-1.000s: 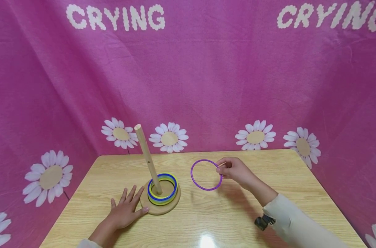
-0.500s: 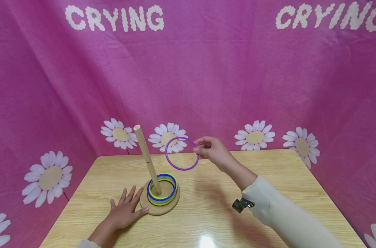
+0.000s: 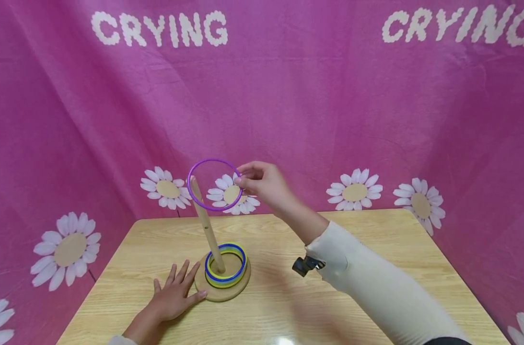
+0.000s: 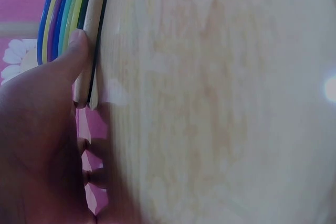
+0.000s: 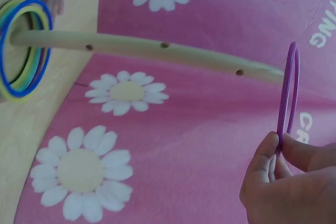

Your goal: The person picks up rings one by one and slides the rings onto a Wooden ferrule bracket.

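Note:
My right hand (image 3: 266, 184) pinches a thin purple ring (image 3: 218, 209) at its right side, between thumb and fingers. The ring is level with the top of a wooden peg (image 3: 210, 234) and overlaps it in the head view; in the right wrist view it is right at the peg's tip (image 5: 278, 75). Around the peg's foot lies a stack of coloured rings (image 4: 65, 19), a blue one on top, on a round wooden base (image 3: 220, 296). My left hand (image 3: 172, 297) rests on the table with fingers spread, its thumb touching the base's edge.
The wood-grain table (image 3: 331, 268) ends at a pink cloth wall (image 3: 287, 96) printed with white daisies and lettering. A small black device (image 3: 305, 266) is attached at the right sleeve (image 3: 365, 282).
My right hand has carried the purple ring up and to the left, from over the table's middle to the peg's top. The left hand, peg and stacked rings have stayed in place.

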Action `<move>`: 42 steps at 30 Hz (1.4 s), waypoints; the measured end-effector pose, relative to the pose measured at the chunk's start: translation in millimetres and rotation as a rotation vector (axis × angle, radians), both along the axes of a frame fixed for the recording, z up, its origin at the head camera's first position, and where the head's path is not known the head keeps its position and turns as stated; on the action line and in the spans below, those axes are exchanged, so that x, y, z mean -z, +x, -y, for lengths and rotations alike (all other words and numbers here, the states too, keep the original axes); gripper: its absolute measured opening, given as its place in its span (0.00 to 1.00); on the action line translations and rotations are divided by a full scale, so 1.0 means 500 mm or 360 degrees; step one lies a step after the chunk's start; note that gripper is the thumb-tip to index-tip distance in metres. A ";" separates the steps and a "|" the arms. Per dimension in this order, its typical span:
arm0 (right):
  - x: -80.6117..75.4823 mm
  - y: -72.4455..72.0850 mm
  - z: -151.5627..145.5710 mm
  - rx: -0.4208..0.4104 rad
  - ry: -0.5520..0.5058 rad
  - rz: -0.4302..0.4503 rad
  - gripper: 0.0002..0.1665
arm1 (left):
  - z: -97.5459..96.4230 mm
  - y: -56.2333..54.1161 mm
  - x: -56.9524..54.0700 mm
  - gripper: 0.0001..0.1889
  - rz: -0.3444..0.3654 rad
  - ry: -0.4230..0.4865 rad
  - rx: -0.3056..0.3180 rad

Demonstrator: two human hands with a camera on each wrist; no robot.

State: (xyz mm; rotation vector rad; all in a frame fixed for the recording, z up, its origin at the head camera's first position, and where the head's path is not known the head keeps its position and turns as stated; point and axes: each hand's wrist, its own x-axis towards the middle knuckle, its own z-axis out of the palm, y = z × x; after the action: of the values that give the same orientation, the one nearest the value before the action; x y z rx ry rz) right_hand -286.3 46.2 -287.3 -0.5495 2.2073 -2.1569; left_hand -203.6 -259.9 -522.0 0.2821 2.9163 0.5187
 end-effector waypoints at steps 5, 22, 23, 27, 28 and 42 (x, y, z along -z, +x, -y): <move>-0.011 0.000 0.038 -0.0017 0.0018 0.0015 0.15 | 0.001 0.003 0.005 0.47 0.0000 -0.0005 0.0001; 0.139 -0.028 0.056 0.0010 0.0143 0.0169 0.14 | -0.002 0.003 -0.003 0.47 -0.0032 -0.0016 -0.0004; 0.150 -0.028 0.056 0.0014 0.0154 0.0178 0.14 | -0.002 0.004 -0.004 0.47 -0.0028 -0.0016 -0.0002; 0.195 -0.025 0.053 0.0046 0.0209 0.0215 0.13 | -0.003 0.004 -0.007 0.47 -0.0018 -0.0014 0.0001; 0.205 -0.025 0.053 0.0055 0.0224 0.0229 0.13 | -0.003 0.004 -0.007 0.47 -0.0017 -0.0013 0.0003; 0.326 -0.012 0.050 0.0141 0.0480 0.0347 0.10 | -0.003 0.002 -0.003 0.47 0.0012 -0.0006 -0.0002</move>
State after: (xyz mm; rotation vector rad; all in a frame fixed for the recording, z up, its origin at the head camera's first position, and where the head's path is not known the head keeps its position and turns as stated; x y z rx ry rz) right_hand -292.2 21.2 -450.3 -0.1981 2.4040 -1.7668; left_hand -202.8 -258.6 -520.3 0.2769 2.9101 0.5131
